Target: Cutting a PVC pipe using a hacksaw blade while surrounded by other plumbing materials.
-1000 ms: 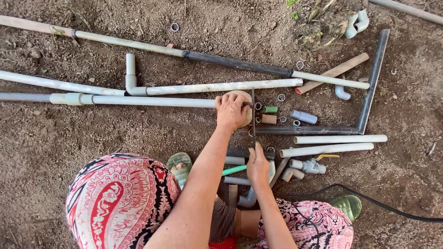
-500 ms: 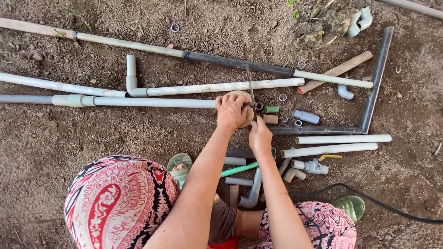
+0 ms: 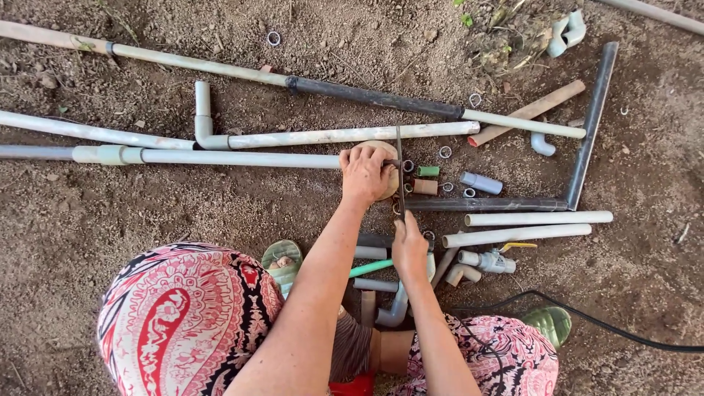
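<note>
Two hands, the left hand (image 3: 364,174) and the right hand (image 3: 408,246), one saw blade (image 3: 400,172), one yellow-handled valve (image 3: 493,258), two green sandals (image 3: 283,258), one black cable (image 3: 609,326).

The left hand (image 3: 364,174) covers the cut end of the grey pipe (image 3: 220,157), whose far end runs off the picture's left edge, and the right hand (image 3: 408,246) hides the saw blade's (image 3: 400,172) handle.

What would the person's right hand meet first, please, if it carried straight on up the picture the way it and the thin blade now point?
Probably the long pale pipe: the right hand holds a thin saw blade whose tip already reaches it, beside the left hand. Depth is unclear, so the hand may pass small rings first.
</note>
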